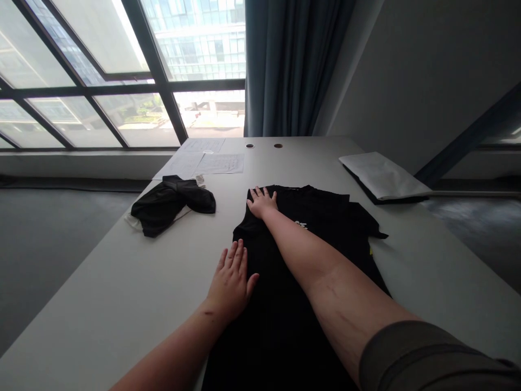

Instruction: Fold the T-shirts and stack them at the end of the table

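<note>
A black T-shirt [280, 304] lies spread on the white table [163, 304], its collar toward the far side. A small white print shows on its chest, partly covered by my right forearm. My right hand [262, 203] rests on the shirt's far left shoulder, fingers spread. Nearer to me, my left hand [231, 279] lies flat along the shirt's left edge below the sleeve, fingers stretched out and thumb apart. The right sleeve sticks out to the side, with a bit of yellow below it. The shirt's near end runs out of view.
A crumpled black cloth item [171, 203] with white parts lies at the left table edge. Behind it are printed paper sheets [220, 163]. A flat white package [385, 174], dark underneath, sits at the right edge. Windows [203, 43] and a blue curtain [291, 70] stand beyond the table.
</note>
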The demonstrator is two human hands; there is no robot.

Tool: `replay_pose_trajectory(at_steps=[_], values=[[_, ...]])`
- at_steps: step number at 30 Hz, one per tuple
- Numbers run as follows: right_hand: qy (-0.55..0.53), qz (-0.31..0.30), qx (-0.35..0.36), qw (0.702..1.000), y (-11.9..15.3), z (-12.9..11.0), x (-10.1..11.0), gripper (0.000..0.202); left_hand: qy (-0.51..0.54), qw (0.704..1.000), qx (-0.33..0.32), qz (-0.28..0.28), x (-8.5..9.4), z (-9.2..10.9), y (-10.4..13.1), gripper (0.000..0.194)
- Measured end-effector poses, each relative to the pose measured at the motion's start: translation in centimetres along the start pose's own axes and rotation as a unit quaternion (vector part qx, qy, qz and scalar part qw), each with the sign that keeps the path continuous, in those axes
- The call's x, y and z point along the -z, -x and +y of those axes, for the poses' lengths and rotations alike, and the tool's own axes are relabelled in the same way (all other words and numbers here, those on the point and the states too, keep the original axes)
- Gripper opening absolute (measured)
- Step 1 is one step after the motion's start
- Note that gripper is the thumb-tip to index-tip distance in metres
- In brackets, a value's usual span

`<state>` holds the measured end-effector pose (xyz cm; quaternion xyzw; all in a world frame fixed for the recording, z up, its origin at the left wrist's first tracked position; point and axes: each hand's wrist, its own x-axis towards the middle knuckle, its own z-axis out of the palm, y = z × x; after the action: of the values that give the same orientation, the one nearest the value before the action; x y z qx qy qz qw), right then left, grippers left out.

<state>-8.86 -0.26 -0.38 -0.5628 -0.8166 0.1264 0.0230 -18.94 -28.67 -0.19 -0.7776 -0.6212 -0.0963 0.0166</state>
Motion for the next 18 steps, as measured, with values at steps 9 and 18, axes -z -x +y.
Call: replay_pose_trajectory(at_steps=[9,18], values=[[0.006,-0.008,-0.008,1.0,-0.2,0.0,-0.1,0.071,0.014,0.999,-0.027,-0.026,-0.6,-0.3,4.1,0.071],[-0.005,-0.023,-0.02,1.0,0.1,0.0,0.6,0.074,0.013,1.0,-0.01,-0.011,0.3,-0.9,7.9,0.07]])
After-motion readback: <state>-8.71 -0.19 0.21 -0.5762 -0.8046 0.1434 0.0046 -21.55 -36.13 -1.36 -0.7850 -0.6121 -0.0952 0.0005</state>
